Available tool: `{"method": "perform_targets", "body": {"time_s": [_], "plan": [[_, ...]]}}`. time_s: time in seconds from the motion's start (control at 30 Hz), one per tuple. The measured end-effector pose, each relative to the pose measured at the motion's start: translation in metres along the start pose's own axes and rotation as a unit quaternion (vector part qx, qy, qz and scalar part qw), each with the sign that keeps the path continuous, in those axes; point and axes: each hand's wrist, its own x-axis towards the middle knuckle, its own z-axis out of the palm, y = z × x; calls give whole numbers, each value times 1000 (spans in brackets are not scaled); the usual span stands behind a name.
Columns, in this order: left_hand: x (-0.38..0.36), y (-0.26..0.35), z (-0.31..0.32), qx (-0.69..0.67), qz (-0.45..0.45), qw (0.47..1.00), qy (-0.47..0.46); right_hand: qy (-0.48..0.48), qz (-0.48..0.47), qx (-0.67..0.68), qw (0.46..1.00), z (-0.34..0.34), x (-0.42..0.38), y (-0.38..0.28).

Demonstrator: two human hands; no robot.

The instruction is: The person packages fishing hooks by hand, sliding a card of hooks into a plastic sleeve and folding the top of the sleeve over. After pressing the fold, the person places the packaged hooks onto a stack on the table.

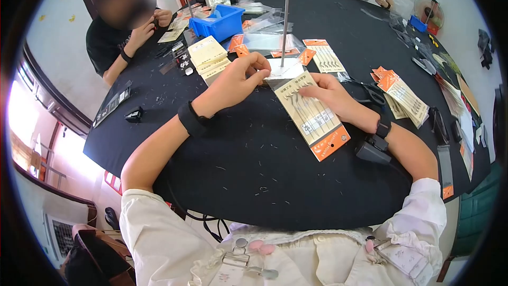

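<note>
My right hand (pixel 336 98) grips a fishing hook card (pixel 307 111), thumb on top and fingers beneath. The card is beige with an orange end toward me, and several small hooks with lines lie in a row across it. My left hand (pixel 238 82) is closed in a pinch by the card's far left corner; what is between its fingertips is too small to make out. Behind the hands, a white base (pixel 283 69) carries an upright metal rod (pixel 286 16). Another hook card (pixel 324 57) lies just beyond my right hand.
Black scissors (pixel 370 94) and a stack of hook cards (pixel 405 95) lie to the right. Beige cards (pixel 209 55) and a blue bin (pixel 217 24) stand to the left. Thread scraps litter the black tablecloth (pixel 238 153). A person (pixel 121 26) works at the left, others across.
</note>
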Motion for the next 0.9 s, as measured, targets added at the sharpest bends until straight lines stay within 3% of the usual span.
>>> {"method": "perform_targets", "body": {"time_s": [0.6,0.9], "plan": [[0,3,-2,-57,-12,998,-18,12,7,22,1000,1,0,0],[0,7,-4,2,-6,1000,-30,13,9,34,999,0,1,1]]}}
